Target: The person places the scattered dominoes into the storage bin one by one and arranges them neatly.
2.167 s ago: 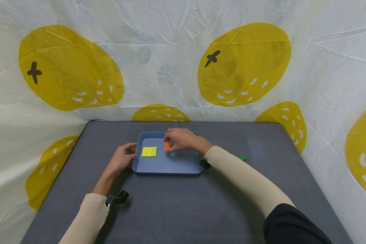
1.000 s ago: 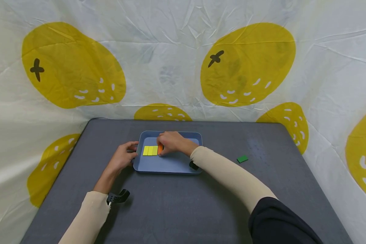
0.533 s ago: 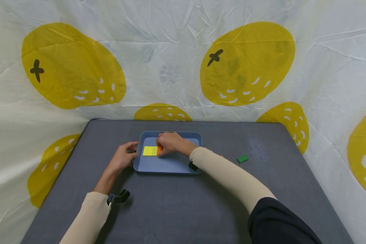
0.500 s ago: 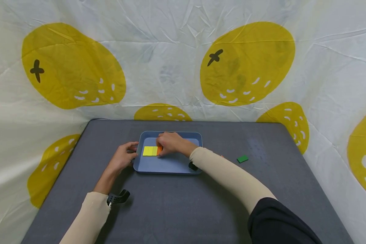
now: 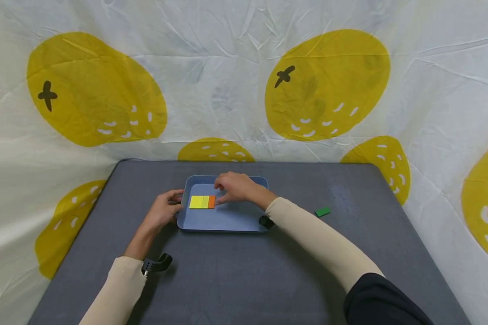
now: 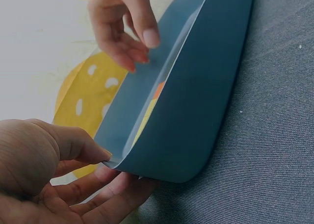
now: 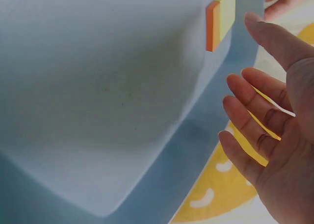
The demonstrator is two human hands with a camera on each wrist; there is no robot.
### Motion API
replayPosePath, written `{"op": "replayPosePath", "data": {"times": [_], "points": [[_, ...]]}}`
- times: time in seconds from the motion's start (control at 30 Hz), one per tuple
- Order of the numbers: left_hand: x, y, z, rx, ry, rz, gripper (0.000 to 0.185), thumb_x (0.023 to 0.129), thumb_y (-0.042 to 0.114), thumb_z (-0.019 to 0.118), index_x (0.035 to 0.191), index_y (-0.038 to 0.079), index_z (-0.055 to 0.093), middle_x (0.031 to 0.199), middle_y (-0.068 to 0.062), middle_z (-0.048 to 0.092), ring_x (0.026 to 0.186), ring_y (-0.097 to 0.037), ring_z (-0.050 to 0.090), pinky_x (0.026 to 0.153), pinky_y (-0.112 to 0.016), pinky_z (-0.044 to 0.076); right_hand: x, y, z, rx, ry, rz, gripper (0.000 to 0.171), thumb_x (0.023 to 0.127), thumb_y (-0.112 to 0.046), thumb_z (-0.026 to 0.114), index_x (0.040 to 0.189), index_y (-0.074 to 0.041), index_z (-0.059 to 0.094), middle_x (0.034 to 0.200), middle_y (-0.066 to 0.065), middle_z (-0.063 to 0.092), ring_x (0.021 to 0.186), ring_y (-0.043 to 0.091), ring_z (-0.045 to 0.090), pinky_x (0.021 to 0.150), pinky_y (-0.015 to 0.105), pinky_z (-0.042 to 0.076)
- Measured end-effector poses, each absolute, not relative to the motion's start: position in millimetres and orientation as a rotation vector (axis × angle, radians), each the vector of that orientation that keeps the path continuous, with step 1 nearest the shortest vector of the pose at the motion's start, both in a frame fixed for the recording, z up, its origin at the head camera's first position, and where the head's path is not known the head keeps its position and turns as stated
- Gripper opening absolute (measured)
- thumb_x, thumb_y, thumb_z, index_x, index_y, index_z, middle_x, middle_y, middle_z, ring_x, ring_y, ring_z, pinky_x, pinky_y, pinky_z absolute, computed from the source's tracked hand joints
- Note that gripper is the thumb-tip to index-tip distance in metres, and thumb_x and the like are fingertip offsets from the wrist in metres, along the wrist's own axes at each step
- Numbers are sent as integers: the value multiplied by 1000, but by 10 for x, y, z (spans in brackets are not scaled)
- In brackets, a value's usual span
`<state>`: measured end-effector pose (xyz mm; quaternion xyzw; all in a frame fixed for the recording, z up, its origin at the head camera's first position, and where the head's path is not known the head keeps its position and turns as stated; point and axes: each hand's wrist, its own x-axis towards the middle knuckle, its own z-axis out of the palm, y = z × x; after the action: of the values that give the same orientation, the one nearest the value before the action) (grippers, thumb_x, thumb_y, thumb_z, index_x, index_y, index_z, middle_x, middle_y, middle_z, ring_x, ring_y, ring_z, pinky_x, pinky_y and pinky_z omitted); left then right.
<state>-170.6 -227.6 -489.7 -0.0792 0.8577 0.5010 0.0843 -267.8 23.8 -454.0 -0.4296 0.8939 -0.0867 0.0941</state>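
A blue rectangular tray [image 5: 223, 224] rests on the table. My left hand [image 5: 160, 210] holds its left end; in the left wrist view the thumb lies on the rim and the fingers are under the outer wall. Inside the tray, several yellow tiles [image 5: 198, 202] lie side by side in a row. An orange tile [image 5: 211, 201] sits flush against their right end. Just right of it hovers my right hand [image 5: 237, 187], fingers loosely spread and holding nothing. The right wrist view shows the open palm [image 7: 289, 160] apart from the orange tile [image 7: 212, 27].
A green tile [image 5: 322, 211] lies on the dark grey table [image 5: 236, 275], right of the tray and beyond the right sleeve [image 5: 321, 239]. Behind the table hangs a white curtain [image 5: 219, 90] with yellow fruit prints. A black band [image 5: 156, 263] is on the left wrist.
My right hand brought the orange tile left to the yellow row, let go of it, and has drawn back slightly to the right. The left hand stays at the tray's end.
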Motion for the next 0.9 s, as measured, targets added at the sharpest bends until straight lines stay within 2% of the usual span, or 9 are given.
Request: {"op": "replayPosePath", "data": {"times": [0.7, 0.9], "points": [[-1715, -2274, -4914, -230, 2551, 1498, 54, 101, 2, 55, 153, 5, 43, 140, -26, 48, 118, -39, 54, 71, -40, 59, -2500, 883, -4318, -1275, 2696, -431, 42, 88, -36, 80, 123, -15, 70, 116, -1, 66, 107, 16, 62, 85, 37, 53], [-1716, -2261, -4901, -230, 2552, 1495, 54, 101, 2, 54, 153, 5, 43, 140, -26, 48, 118, -39, 54, 72, -41, 59, -2469, 1083, -4240, -1274, 2679, -470, 39, 89, -29, 80, 124, -16, 69, 120, -1, 66, 108, 20, 65, 87, 39, 54]]}}
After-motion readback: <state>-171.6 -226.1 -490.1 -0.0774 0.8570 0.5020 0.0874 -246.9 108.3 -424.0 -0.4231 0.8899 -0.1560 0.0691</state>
